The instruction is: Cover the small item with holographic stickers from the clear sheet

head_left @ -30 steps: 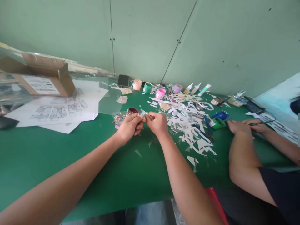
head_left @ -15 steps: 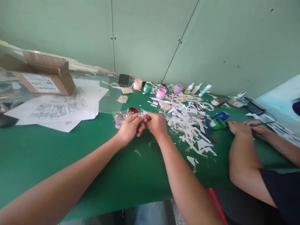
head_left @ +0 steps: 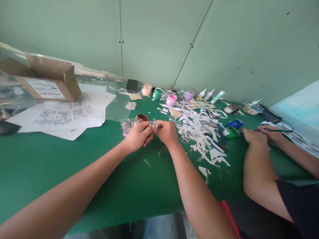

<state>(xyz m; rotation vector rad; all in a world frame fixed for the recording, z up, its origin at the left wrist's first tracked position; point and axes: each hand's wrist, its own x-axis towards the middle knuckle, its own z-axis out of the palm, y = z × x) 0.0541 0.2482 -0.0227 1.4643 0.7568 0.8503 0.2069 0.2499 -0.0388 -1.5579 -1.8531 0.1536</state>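
Observation:
My left hand [head_left: 138, 136] and my right hand [head_left: 168, 132] meet over the table, thumbs and fingers pinched together. Between their fingertips shows a small pale piece with a blue spot [head_left: 152, 124]; it is mostly covered, and its kind does not show. Just behind my left hand stands an open jar of dark red paint [head_left: 141, 118]. A clear bag of small coloured bits [head_left: 126, 126] lies to the left of that jar, partly hidden by my left hand. White paper scraps [head_left: 196, 132] spread out to the right of my right hand.
A cardboard box [head_left: 50, 88] and printed sheets [head_left: 97, 116] lie at the left. Paint jars, a pink one [head_left: 171, 99] among them, and glue bottles [head_left: 208, 95] line the back. At the right, a co-worker's hands [head_left: 255, 136] hold a thin dark stick near a green jar [head_left: 231, 132].
My fingertips have shifted slightly around the small piece, and both hands stay together in the same place. The co-worker's farther hand and the stick have moved up a little.

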